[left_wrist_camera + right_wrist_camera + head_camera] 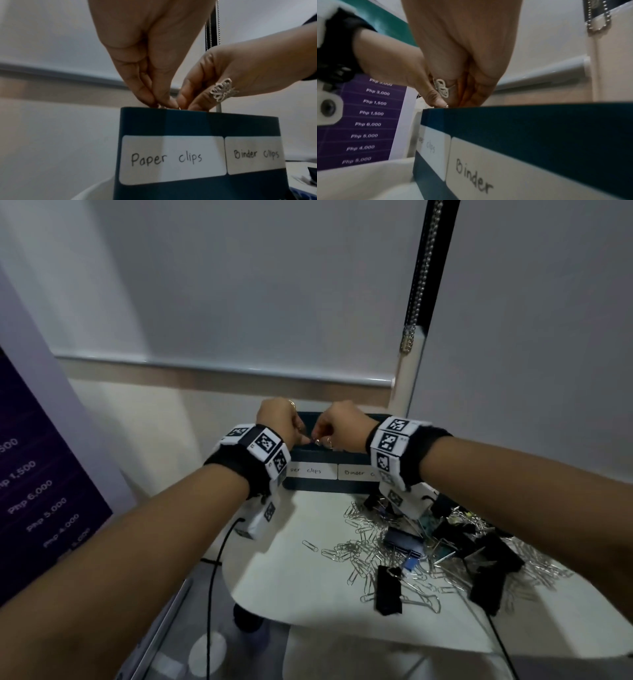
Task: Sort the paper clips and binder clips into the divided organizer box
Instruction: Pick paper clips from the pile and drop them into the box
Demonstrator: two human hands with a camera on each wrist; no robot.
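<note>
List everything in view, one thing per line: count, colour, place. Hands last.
Organizer box: one, dark teal, far edge of table.
Labels: two, white, box front; "Paper clips" left, "Binder clips" right.
Paper clips: many, silver, heaped on table.
Binder clips: several, mostly black, in the heap.
Table: one, white.
Price poster: one, purple, left.
Left hand: above paper-clip side, grip pinched.
Right hand: beside it, grip pinched; contents unclear.
</note>
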